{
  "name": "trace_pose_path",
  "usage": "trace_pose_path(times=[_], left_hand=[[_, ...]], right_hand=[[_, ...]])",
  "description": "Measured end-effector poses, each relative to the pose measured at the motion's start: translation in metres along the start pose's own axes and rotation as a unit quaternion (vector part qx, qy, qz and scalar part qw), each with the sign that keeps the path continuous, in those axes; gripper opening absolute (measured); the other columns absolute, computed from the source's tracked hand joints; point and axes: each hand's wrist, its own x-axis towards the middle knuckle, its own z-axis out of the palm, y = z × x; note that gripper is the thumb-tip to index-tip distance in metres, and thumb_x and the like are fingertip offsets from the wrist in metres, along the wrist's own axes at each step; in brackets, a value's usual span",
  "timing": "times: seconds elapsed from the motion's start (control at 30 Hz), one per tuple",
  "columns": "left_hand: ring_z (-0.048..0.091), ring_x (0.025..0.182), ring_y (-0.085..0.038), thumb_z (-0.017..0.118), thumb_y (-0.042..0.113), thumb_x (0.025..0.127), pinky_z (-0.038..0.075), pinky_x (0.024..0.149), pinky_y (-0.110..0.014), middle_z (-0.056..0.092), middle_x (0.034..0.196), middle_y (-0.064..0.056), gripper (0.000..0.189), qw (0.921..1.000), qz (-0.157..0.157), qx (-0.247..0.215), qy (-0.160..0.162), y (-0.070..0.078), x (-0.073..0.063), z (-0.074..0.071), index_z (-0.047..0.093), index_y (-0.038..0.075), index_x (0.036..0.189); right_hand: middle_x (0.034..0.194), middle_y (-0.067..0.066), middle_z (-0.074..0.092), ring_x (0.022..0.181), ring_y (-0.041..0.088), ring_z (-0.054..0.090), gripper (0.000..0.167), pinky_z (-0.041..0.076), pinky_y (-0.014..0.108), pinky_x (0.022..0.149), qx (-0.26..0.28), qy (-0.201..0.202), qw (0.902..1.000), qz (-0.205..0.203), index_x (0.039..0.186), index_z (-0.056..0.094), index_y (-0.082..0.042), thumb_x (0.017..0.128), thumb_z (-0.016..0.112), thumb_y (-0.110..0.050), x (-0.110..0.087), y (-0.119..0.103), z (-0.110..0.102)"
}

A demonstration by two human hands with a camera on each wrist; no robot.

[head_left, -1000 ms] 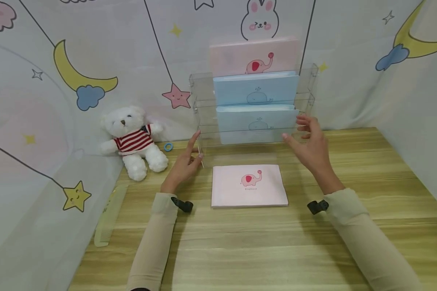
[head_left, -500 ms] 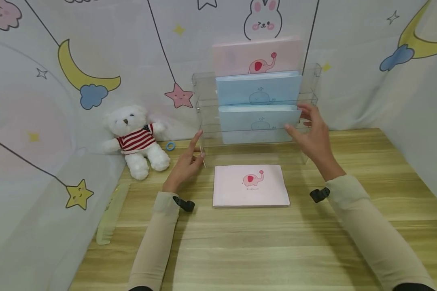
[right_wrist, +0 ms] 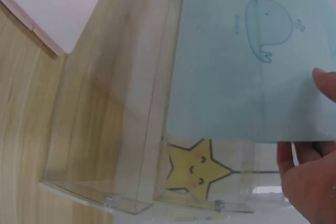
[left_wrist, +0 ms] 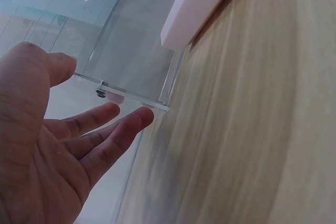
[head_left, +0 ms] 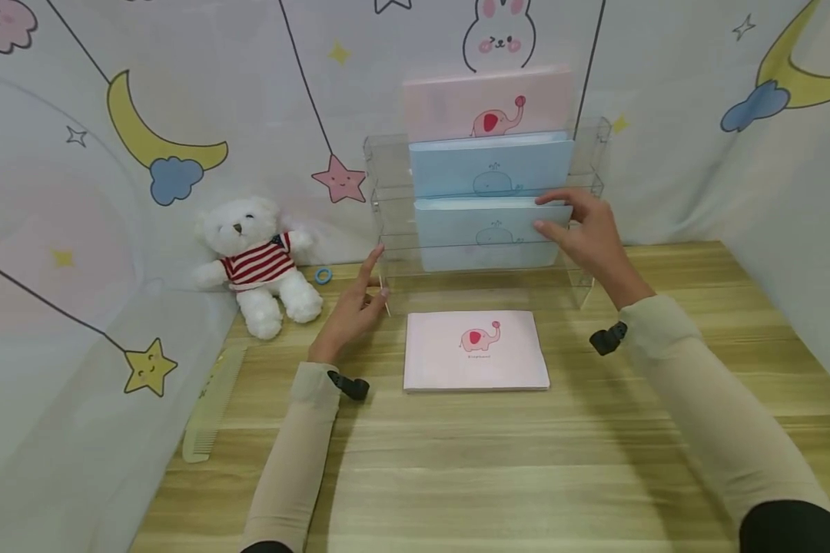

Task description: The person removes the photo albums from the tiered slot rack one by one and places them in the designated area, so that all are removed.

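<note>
A clear acrylic rack [head_left: 393, 207] stands at the back of the table with booklets leaning in its tiers. Two blue whale notebooks [head_left: 449, 223] fill the lower and middle tiers, and a pink elephant notebook [head_left: 436, 107] is at the top. My right hand [head_left: 591, 234] pinches the lower blue notebook near its upper right corner, thumb on the cover and fingers behind, as the right wrist view shows. At the rack's left side, my left hand [head_left: 349, 319] touches the edge with fingers extended; its thumb [left_wrist: 63, 69] lies by the clear panel.
Another pink elephant notebook [head_left: 477, 372] lies flat in front of the rack. To the left are a white teddy bear [head_left: 256, 261] in a striped shirt, a blue ring [head_left: 323, 275] and a pale green comb [head_left: 210, 407]. Printed curtains surround the table.
My right hand has moved up and left from the rack's right side and taken hold of the lower blue notebook's corner. My left hand has stayed at the rack's left edge.
</note>
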Motion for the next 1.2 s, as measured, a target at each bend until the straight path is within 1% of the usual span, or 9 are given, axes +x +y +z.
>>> trace_pose_path(times=[0.07,0.23,0.37,0.43,0.6,0.77,0.87,1.0,1.2], left_hand=[[0.080,0.094,-0.037,0.054,0.023,0.112,0.060,0.091,-0.057,0.066,0.142,-0.028,0.080,1.0000,0.000,0.002,0.000,0.000,0.000,0.000,0.007,0.046,0.172],[0.080,0.094,-0.035,0.054,0.023,0.113,0.060,0.091,-0.055,0.067,0.142,-0.026,0.080,1.0000,0.000,0.006,0.002,0.000,0.000,0.000,0.006,0.047,0.172],[0.080,0.092,-0.034,0.054,0.022,0.112,0.060,0.090,-0.055,0.067,0.141,-0.027,0.080,1.0000,0.003,0.004,0.001,0.001,0.000,0.001,0.007,0.046,0.172],[0.080,0.092,-0.034,0.054,0.022,0.113,0.060,0.089,-0.054,0.067,0.140,-0.026,0.080,1.0000,0.004,0.003,0.001,0.001,0.000,0.001,0.007,0.045,0.172],[0.080,0.093,-0.035,0.054,0.024,0.113,0.060,0.090,-0.054,0.067,0.140,-0.026,0.079,1.0000,0.005,0.000,0.001,0.002,-0.001,0.001,0.007,0.046,0.172],[0.080,0.094,-0.036,0.054,0.024,0.113,0.060,0.089,-0.054,0.066,0.141,-0.027,0.079,1.0000,0.003,-0.002,0.001,0.002,-0.001,0.001,0.007,0.047,0.172],[0.080,0.093,-0.035,0.054,0.023,0.113,0.060,0.089,-0.053,0.066,0.142,-0.027,0.079,1.0000,0.001,-0.002,0.002,0.002,-0.001,0.001,0.006,0.048,0.172],[0.080,0.094,-0.035,0.054,0.023,0.113,0.060,0.089,-0.054,0.066,0.142,-0.027,0.079,1.0000,-0.001,0.002,0.003,0.002,-0.001,0.001,0.006,0.047,0.172],[0.080,0.096,-0.036,0.054,0.025,0.113,0.060,0.091,-0.055,0.066,0.142,-0.027,0.079,1.0000,-0.002,0.005,0.001,0.001,-0.001,0.001,0.006,0.046,0.172]], right_hand=[[0.145,0.009,0.068,0.118,0.008,0.054,0.032,0.043,0.021,0.086,0.010,-0.006,0.9999,0.011,0.128,0.074,-0.007,0.099,0.078,-0.020,0.003,0.001,0.000],[0.137,-0.003,0.072,0.089,0.011,0.048,0.029,0.038,0.024,0.069,0.057,-0.003,0.9981,0.022,0.124,0.077,-0.007,0.097,0.081,-0.019,0.007,0.004,0.000],[0.127,-0.016,0.072,0.092,0.010,0.052,0.027,0.042,0.021,0.070,0.107,0.001,0.9941,0.012,0.123,0.078,-0.005,0.097,0.081,-0.012,0.006,0.008,0.002],[0.124,-0.019,0.072,0.082,0.010,0.050,0.027,0.040,0.021,0.066,0.127,0.005,0.9918,0.007,0.123,0.079,-0.005,0.097,0.080,-0.009,0.007,0.011,0.004],[0.120,-0.022,0.072,0.058,0.012,0.031,0.026,0.028,0.024,0.054,0.131,0.026,0.9911,-0.004,0.124,0.079,-0.006,0.098,0.078,-0.006,0.007,0.016,0.009],[0.118,-0.021,0.070,0.067,0.009,0.038,0.024,0.031,0.022,0.057,0.123,0.057,0.9906,0.015,0.121,0.080,-0.009,0.098,0.078,-0.004,0.006,0.015,0.016],[0.118,-0.017,0.071,0.092,0.005,0.056,0.022,0.044,0.014,0.070,0.141,0.076,0.9864,0.036,0.117,0.081,-0.009,0.096,0.078,-0.001,0.006,0.010,0.021],[0.121,-0.011,0.073,0.119,0.007,0.066,0.021,0.054,0.015,0.089,0.156,0.102,0.9807,0.061,0.113,0.082,-0.011,0.095,0.078,0.001,0.006,0.004,0.026],[0.117,-0.009,0.072,0.104,0.008,0.065,0.020,0.052,0.017,0.079,0.137,0.141,0.9772,0.079,0.110,0.083,-0.013,0.094,0.080,-0.001,0.006,0.000,0.030]])
